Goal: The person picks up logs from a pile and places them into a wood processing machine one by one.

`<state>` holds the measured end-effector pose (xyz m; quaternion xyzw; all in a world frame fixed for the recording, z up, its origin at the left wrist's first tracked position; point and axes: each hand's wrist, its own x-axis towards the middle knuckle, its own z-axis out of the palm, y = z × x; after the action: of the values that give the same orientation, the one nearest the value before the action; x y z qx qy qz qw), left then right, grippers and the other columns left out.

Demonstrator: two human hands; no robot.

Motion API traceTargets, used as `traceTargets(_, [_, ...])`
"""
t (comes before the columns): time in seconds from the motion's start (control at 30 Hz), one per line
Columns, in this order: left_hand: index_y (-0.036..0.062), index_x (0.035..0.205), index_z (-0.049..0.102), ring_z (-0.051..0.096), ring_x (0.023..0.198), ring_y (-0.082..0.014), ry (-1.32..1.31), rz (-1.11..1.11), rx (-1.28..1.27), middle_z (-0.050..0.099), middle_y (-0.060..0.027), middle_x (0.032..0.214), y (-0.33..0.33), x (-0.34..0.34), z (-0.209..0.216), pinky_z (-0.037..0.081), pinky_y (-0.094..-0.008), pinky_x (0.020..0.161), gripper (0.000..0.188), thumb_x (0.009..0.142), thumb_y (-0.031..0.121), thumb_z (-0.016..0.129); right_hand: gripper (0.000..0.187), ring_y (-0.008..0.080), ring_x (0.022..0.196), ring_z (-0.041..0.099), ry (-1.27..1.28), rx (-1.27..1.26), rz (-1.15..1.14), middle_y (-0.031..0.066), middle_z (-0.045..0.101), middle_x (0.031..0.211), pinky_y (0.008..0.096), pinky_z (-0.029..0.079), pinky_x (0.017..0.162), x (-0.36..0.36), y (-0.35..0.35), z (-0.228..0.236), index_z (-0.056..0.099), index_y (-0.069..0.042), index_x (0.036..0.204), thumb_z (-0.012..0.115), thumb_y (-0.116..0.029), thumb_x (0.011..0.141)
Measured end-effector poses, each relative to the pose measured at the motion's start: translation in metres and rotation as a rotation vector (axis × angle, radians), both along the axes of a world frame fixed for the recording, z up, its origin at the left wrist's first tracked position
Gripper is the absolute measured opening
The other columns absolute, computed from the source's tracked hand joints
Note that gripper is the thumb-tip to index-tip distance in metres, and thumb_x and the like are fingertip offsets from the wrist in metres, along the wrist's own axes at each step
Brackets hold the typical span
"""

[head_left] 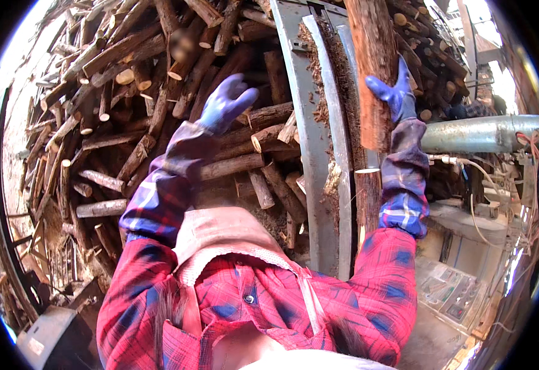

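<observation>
In a blue-purple glove, my right hand grips the right side of a thick bark-covered log. Its thumb lies across the bark while the fingers run along the log's side. The log lies lengthwise over the right side of a grey metal trough, its near end slightly blurred. Below that end is another log, partly covered by my right sleeve. My left hand, gloved alike, is open with thumb and fingers apart. Nothing is in it, and it hovers left of the trough above the piled logs.
A large pile of cut logs fills the left and far side. Bark scraps litter the trough. At right are a thick metal cylinder, a pale hose and loose wires. More logs lie beyond the cylinder.
</observation>
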<state>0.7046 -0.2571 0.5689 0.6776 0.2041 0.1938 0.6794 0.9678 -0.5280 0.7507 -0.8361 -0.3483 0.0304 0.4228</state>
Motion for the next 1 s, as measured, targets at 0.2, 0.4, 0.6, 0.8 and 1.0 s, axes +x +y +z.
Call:
traceTargets(0.2, [-0.0042,0.136,0.051,0.061,0.108,-0.0241,0.539,0.128,0.029,0.066,-0.016,0.115,-0.002,-0.21,-0.176,0.048,-0.036,0.096,0.076,0.084,0.046,0.076,0.116,0.0316,0.138,0.04,-0.193,-0.471,-0.053,0.0206,0.043,0.148,0.0403,0.032,0.115,0.024,-0.069,-0.114,0.021,-0.002,0.156,0.09,-0.038,0.07])
traceTargets(0.4, [0.0001,0.101,0.07,0.062,0.075,-0.0199,0.647,0.377,-0.107,0.068,-0.0085,0.081,0.0,-0.405,-0.241,0.05,-0.0384,0.069,0.051,0.082,0.048,0.073,0.086,0.0383,0.135,0.044,-0.598,-0.777,-0.162,0.0257,0.047,0.144,0.048,0.036,0.113,0.001,-0.098,-0.138,0.043,-0.006,0.144,0.08,-0.044,0.077])
traceTargets(0.6, [-0.0016,0.102,0.073,0.068,0.093,-0.0337,1.157,0.617,-0.287,0.072,-0.0225,0.098,0.01,-0.48,-0.315,0.052,-0.0434,0.081,0.063,0.076,0.056,0.073,0.076,0.0387,0.121,0.055,-0.578,-0.343,0.317,0.0264,0.055,0.131,0.045,0.043,0.106,-0.166,0.123,-0.205,0.051,0.002,0.135,0.081,-0.037,0.076])
traceTargets(0.8, [-0.0059,0.125,0.062,0.06,0.119,-0.0333,0.84,0.659,-0.46,0.066,-0.0229,0.123,0.069,-0.504,-0.356,0.046,-0.0423,0.101,0.077,0.079,0.054,0.077,0.07,0.0329,0.118,0.059,0.175,-0.696,0.861,0.0198,0.063,0.123,0.0395,0.046,0.101,-0.356,0.262,-0.373,0.055,0.001,0.132,0.079,-0.038,0.078])
traceTargets(1.0, [0.0124,0.093,0.055,0.042,0.054,-0.0036,0.376,1.079,-1.131,0.054,0.004,0.075,0.113,-0.572,-0.439,0.027,-0.0193,0.043,0.017,0.097,0.025,0.064,0.087,0.0285,0.125,0.057,0.698,-0.909,0.639,0.018,0.058,0.137,0.0372,0.044,0.106,-0.417,0.447,-0.613,0.045,-0.001,0.144,0.077,-0.052,0.081])
